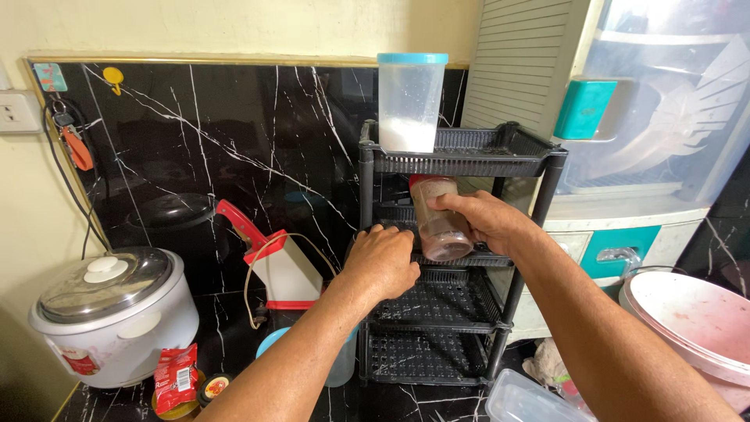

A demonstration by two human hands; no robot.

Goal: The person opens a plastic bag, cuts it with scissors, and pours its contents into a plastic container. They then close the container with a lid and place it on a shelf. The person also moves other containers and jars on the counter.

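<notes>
Black plastic rack [539, 160], four tiers, stands against the marbled black wall. Right hand [488, 219] is wrapped around a clear jar [439, 223] with brown contents and a red lid, held tilted at the second shelf. Left hand [380, 262] is curled over that shelf's front edge, fingers gripping the rim. Clear container with a blue lid [410, 101] sits on the top tier. Rice cooker [109, 316] stands well apart at left.
</notes>
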